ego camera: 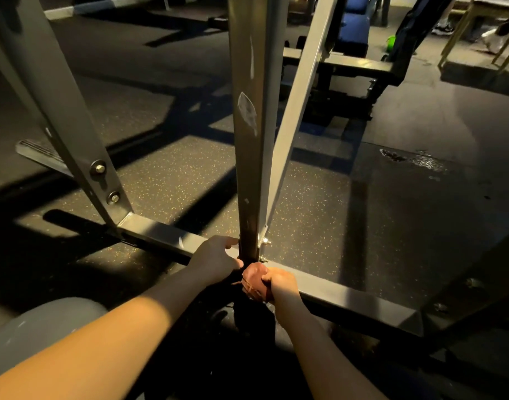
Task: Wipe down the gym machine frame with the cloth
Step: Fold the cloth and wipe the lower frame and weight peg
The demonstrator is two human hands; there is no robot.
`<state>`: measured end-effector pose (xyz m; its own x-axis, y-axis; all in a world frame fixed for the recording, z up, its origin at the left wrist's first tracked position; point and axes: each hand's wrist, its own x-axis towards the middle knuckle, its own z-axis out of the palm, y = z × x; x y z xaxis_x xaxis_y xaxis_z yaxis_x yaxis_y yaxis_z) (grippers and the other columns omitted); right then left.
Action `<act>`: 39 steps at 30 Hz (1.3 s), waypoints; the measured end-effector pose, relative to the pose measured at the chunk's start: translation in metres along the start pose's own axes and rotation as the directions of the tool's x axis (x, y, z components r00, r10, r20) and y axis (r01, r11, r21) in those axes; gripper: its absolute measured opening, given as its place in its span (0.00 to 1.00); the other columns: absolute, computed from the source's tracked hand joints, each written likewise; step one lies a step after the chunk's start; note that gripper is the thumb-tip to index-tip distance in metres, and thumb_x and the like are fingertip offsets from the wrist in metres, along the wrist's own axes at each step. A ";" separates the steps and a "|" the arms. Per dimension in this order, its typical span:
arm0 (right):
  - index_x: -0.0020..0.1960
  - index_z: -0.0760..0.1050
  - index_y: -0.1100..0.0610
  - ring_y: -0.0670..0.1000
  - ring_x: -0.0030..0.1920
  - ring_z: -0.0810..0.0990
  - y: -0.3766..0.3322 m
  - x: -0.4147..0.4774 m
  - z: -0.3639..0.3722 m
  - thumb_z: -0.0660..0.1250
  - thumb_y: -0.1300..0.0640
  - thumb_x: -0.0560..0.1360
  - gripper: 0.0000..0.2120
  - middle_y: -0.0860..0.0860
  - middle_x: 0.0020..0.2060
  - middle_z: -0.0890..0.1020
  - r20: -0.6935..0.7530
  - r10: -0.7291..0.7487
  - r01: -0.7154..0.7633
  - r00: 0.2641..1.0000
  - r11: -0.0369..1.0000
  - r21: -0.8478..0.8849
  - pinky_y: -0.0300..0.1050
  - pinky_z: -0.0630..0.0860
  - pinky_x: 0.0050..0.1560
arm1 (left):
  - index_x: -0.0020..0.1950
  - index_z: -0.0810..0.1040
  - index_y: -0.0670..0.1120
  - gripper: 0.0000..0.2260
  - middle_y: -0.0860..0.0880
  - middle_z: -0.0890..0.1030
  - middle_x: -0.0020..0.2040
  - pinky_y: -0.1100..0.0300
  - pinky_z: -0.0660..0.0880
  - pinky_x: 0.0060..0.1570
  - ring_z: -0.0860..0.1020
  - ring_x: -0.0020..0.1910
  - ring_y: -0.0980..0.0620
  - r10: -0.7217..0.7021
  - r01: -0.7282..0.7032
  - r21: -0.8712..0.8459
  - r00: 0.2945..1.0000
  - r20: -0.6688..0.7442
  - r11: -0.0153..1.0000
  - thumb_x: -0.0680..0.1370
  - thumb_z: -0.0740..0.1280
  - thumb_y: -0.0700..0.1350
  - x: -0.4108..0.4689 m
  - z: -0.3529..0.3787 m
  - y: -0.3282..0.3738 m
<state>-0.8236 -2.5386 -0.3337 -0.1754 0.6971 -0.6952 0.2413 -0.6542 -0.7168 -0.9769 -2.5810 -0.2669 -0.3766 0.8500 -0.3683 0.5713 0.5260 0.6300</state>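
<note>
Down at the foot of the post (249, 157), the right hand (279, 284) grips a bunched reddish cloth (254, 280) against the frame (348, 298). Beside it, the left hand (216, 259) curls round the post. Soft and light, the cloth likely handles best balled in the palm.

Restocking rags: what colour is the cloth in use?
Reddish-brown cloth, bunched in the right hand; head view.
</note>
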 end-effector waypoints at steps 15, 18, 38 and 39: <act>0.54 0.77 0.57 0.51 0.47 0.82 -0.025 -0.037 -0.004 0.70 0.68 0.71 0.13 0.57 0.50 0.81 -0.056 -0.369 0.370 0.928 0.929 0.004 0.36 0.77 0.36 | 0.63 0.81 0.43 0.16 0.42 0.84 0.54 0.54 0.81 0.40 0.84 0.52 0.44 -0.282 0.360 -0.730 0.930 0.234 0.581 0.76 0.73 0.36 -0.007 0.015 0.001; 0.54 0.77 0.57 0.48 0.45 0.80 -0.032 -0.040 -0.009 0.71 0.68 0.71 0.13 0.54 0.48 0.80 -0.097 -0.417 0.408 0.904 0.908 -0.095 0.31 0.74 0.32 | 0.61 0.81 0.42 0.15 0.41 0.83 0.52 0.51 0.82 0.43 0.83 0.51 0.42 -0.317 0.339 -0.759 0.930 0.184 0.556 0.75 0.73 0.33 -0.007 0.020 0.009; 0.75 0.70 0.55 0.49 0.68 0.78 -0.104 -0.081 -0.023 0.61 0.62 0.83 0.21 0.49 0.71 0.76 -0.013 -0.862 0.809 0.507 0.481 -0.336 0.48 0.78 0.66 | 0.51 0.84 0.45 0.11 0.44 0.86 0.47 0.48 0.83 0.49 0.84 0.47 0.45 -0.312 0.027 -0.817 0.931 -0.189 0.576 0.72 0.72 0.33 -0.023 0.006 0.044; 0.75 0.70 0.55 0.47 0.63 0.81 -0.106 -0.086 -0.023 0.59 0.63 0.84 0.20 0.48 0.67 0.79 0.002 -0.877 0.836 0.481 0.457 -0.303 0.47 0.82 0.60 | 0.51 0.84 0.45 0.11 0.44 0.86 0.47 0.48 0.83 0.50 0.84 0.47 0.46 -0.302 0.006 -0.816 0.931 -0.207 0.578 0.72 0.73 0.33 -0.023 0.003 0.046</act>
<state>-0.8118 -2.5221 -0.1969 -0.2976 0.9082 0.2945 0.2532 0.3724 -0.8929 -0.9394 -2.5766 -0.2313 -0.6741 0.6266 -0.3911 -0.2671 0.2869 0.9200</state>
